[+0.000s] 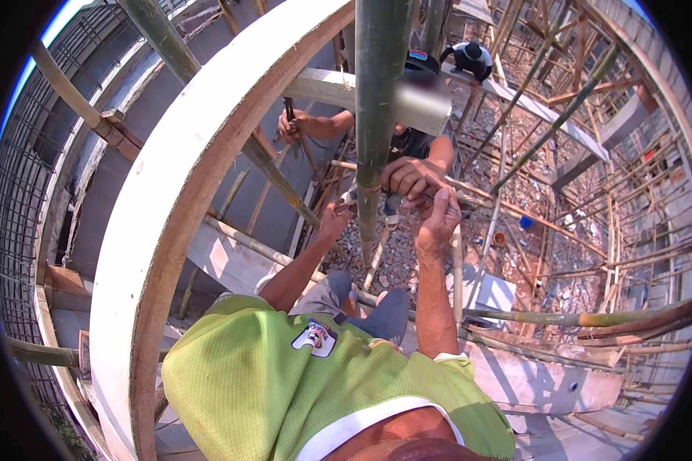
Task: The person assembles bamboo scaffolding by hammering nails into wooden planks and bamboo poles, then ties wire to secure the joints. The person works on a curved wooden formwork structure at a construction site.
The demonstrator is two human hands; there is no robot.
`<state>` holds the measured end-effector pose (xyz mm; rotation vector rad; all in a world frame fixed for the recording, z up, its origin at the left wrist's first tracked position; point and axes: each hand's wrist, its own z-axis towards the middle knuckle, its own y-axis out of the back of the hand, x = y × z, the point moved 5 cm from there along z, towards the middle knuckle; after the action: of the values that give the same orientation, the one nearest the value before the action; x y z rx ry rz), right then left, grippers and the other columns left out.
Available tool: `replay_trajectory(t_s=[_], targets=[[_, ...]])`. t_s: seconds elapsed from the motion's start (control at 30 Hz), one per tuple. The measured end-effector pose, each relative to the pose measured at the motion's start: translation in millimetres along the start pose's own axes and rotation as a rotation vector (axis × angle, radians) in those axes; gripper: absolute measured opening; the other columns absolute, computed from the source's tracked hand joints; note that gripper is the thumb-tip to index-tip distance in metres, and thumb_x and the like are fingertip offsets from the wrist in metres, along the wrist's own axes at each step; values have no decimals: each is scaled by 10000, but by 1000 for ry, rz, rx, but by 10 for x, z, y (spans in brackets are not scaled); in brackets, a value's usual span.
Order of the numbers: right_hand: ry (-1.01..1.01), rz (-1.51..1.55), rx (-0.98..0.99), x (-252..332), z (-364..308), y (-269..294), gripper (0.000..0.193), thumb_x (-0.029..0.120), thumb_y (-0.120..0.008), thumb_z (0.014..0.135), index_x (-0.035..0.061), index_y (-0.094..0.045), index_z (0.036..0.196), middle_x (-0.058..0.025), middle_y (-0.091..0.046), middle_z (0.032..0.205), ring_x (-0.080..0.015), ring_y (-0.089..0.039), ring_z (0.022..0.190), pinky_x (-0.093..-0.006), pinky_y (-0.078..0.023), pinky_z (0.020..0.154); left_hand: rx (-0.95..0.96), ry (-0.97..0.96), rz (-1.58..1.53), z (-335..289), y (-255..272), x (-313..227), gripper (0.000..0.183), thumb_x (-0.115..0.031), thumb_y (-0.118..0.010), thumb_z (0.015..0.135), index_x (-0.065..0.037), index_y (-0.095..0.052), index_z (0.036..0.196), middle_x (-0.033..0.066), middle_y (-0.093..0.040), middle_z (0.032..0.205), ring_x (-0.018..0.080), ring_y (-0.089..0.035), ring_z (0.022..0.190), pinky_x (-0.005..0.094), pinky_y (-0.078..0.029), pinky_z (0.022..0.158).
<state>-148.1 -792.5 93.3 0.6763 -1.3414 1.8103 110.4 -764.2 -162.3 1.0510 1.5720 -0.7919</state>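
Note:
A thick green bamboo pole (373,115) stands upright in front of me. My left hand (334,220) is just left of it, fingers curled, with a small pale thing at the fingertips that I cannot make out. To the pole's right, my right hand (437,223) is raised with its fingers pinched together, close to a co-worker's hand (411,178). Whatever lies between those fingers is too small to name. A thinner bamboo pole (530,219) runs off to the right from there. The co-worker's other hand (294,126) grips a dark, slim tool.
A curved pale beam (161,154) arches close on my left. Steel mesh (23,207) rises beyond it. Bamboo scaffolding (646,246) fills the right side, above rubble ground (438,265). Another person (469,60) is farther back. A bamboo rail (546,316) crosses near me.

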Motion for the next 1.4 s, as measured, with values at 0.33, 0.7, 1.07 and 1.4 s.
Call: replay_trajectory(t_s=[0.33, 0.7, 1.07, 1.4], targets=[[-80, -82, -154, 959, 222, 440, 335, 239, -469, 1041, -54, -626, 995, -131, -665, 844, -171, -643, 645, -283, -537, 624, -150, -133, -469, -373, 259, -2164, 392, -314, -468, 1029, 6, -527, 1247, 143, -653, 1180, 210, -658, 1052, 348, -527, 914], [-53, -189, 96, 1588, 729, 12, 343, 236, -473, 1040, -48, -624, 919, -153, -677, 774, -185, -649, 578, -277, -531, 571, -57, -218, -497, -734, -391, -2525, 464, -235, -541, 1004, 54, -450, 1356, 180, -588, 1274, 254, -602, 1159, 379, -469, 1017], [-251, -94, 106, 1439, 1814, 51, 329, 261, -543, 1003, -43, -644, 931, -171, -684, 742, -199, -675, 559, -310, -572, 530, -163, -165, -452, -813, 71, -2005, 293, -144, -512, 1004, 11, -532, 1252, 128, -615, 1210, 208, -626, 1123, 318, -513, 932], [-341, -226, 218, 1458, 2432, -293, 260, 232, -570, 993, -14, -636, 944, -138, -691, 716, -183, -690, 562, -312, -584, 526, -186, -174, -383, -666, 128, -2151, 270, -86, -508, 994, 15, -540, 1242, 115, -629, 1190, 180, -645, 1069, 277, -514, 880]])
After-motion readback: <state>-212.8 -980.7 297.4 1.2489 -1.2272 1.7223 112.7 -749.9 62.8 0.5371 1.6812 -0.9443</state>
